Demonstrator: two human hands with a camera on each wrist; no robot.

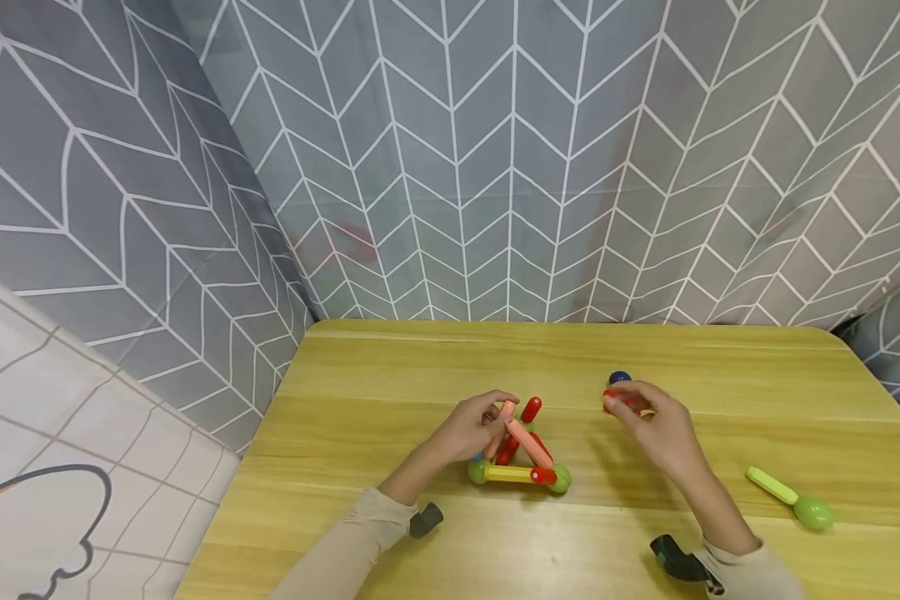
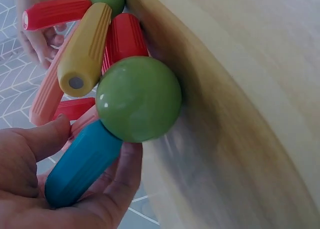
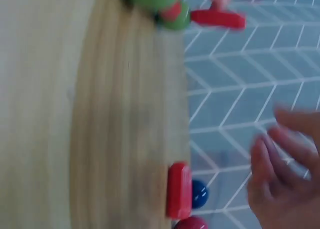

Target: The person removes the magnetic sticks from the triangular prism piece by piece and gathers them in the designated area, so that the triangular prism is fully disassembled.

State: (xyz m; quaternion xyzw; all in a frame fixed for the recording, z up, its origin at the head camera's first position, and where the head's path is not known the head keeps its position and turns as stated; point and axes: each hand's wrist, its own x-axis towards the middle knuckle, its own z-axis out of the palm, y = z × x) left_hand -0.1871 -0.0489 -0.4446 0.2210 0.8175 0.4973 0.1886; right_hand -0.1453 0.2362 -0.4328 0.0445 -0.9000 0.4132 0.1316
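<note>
A frame of magnetic sticks and balls stands on the table, with green balls, a yellow stick, red sticks and a blue stick. My left hand pinches a pink stick near the top of the frame, where a second pink stick meets it. Farther right, my right hand hovers with bent fingers, nothing visible between them. In the right wrist view, a red stick, a blue ball and a red ball lie grouped apart from that hand.
A light green stick joined to a green ball lies at the right of the wooden table. A patterned grey curtain hangs behind the table's far edge.
</note>
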